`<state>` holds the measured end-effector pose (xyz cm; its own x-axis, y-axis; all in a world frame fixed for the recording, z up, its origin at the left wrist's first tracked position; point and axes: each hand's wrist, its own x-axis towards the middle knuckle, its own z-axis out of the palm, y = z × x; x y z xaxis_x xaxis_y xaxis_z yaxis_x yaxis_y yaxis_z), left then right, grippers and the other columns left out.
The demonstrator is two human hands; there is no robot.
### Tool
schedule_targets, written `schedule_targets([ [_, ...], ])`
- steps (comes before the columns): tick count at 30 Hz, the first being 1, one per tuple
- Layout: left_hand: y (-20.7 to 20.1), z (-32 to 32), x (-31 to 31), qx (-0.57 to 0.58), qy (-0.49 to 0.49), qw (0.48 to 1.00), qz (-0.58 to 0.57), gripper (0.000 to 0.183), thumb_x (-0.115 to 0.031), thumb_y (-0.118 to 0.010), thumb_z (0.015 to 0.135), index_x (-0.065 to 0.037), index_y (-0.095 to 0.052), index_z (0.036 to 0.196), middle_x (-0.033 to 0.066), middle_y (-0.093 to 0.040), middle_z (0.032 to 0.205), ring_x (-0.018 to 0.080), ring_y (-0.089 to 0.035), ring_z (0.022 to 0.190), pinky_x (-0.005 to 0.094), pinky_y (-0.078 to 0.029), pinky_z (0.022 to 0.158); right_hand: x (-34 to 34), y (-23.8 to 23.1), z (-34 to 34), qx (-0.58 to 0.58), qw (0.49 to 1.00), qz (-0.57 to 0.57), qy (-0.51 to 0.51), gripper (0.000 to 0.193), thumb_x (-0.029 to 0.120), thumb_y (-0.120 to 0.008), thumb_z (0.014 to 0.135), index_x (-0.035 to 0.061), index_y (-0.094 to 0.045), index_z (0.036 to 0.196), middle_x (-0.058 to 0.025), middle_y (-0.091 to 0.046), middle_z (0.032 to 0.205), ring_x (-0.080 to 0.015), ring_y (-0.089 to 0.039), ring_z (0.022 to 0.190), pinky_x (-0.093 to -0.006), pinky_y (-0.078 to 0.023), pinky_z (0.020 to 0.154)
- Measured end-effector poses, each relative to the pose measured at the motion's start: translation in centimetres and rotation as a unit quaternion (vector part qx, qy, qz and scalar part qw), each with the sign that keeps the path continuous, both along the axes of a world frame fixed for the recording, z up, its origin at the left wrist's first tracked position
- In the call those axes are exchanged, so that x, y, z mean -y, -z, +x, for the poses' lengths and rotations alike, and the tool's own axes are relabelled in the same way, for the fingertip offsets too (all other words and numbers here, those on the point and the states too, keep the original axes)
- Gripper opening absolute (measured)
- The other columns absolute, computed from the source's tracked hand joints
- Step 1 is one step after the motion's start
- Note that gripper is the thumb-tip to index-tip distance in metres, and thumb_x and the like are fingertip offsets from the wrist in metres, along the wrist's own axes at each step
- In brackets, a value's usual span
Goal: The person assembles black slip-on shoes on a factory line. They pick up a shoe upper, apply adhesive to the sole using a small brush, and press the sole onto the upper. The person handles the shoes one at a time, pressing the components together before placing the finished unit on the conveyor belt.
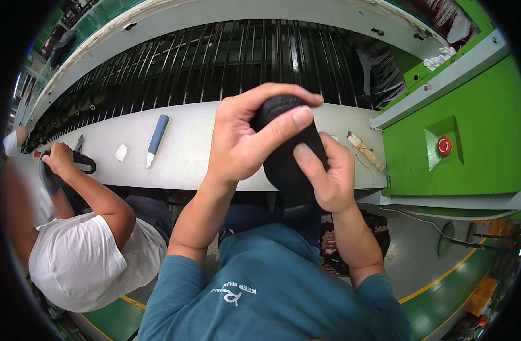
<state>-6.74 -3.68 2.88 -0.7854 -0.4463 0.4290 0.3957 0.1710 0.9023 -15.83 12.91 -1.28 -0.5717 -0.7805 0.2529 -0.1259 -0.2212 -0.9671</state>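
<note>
In front of my chest I hold up a long black fabric piece (292, 162), rounded like a shoe upper, above the front edge of the pale worktop (198, 153). My left hand (246, 128) wraps round its upper end, thumb across the front and fingers curled over the top. Lower on the right side, my right hand (329, 176) grips its edge, with the thumb lying on the front face. Its far side and most of my right fingers are hidden. On the worktop to the left lies a blue-handled tool (157, 139) with a pale tip.
A white scrap (121, 152) and a thread-wound pale bundle (366, 150) lie on the worktop. Behind it runs a row of dark metal rods (232, 62). At right stands a green panel (476, 119) with a red button (444, 146). A co-worker (90, 256) sits close at left, handling dark material.
</note>
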Motion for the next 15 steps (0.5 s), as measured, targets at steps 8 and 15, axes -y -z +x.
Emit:
schedule_targets([
  [8,4.2,-4.6,1.9,-0.057,0.092,0.988,0.111,0.084,-0.061,-0.021,0.119,0.003,-0.067,0.148,0.0134,-0.078,0.124,0.0201,-0.072,0.118,0.0331,-0.054,0.109,4.1,-3.8,-3.1,0.014,0.999,-0.003,0.043,0.049,0.044,-0.081,0.102,-0.0040,-0.075,0.097,-0.0019,-0.072,0.079,-0.0080,-0.069,0.072,-0.0250,-0.054,0.062],
  [15,5.4,-6.9,3.1,-0.038,0.022,0.994,0.102,0.072,-0.052,-0.027,0.122,0.002,-0.073,0.125,0.0087,-0.077,0.112,0.0147,-0.070,0.104,0.0286,-0.055,0.095,5.6,-2.8,-6.1,-0.020,0.996,0.049,0.075,0.047,0.045,-0.086,0.098,-0.0006,-0.078,0.095,-0.0027,-0.074,0.080,-0.0074,-0.068,0.069,-0.0242,-0.053,0.061],
])
